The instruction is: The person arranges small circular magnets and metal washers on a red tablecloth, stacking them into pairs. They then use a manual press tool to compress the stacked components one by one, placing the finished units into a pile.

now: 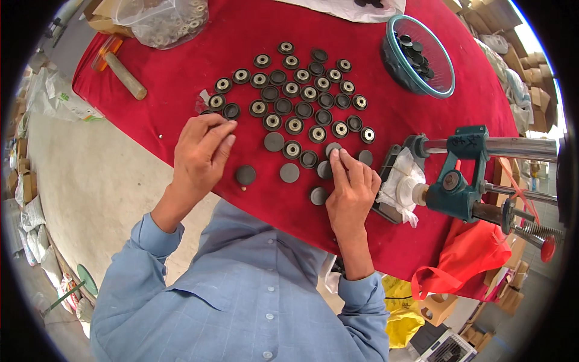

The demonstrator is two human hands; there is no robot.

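Observation:
Many black round caps lie spread over a red cloth, some holding a metal ring bearing and others an empty recess. My left hand is at the left edge of the group, its fingertips beside a recessed black cap, thumb a little apart from the index finger. Another cap behind those fingers is partly hidden. My right hand lies low on the right with fingers stretched out, the tips touching a flat black disc. Close to it are more flat discs.
A teal hand press stands right of my right hand. Behind are a basket with black parts and a plastic bag of bearings. A hammer lies at the left. A red bag hangs near the right edge.

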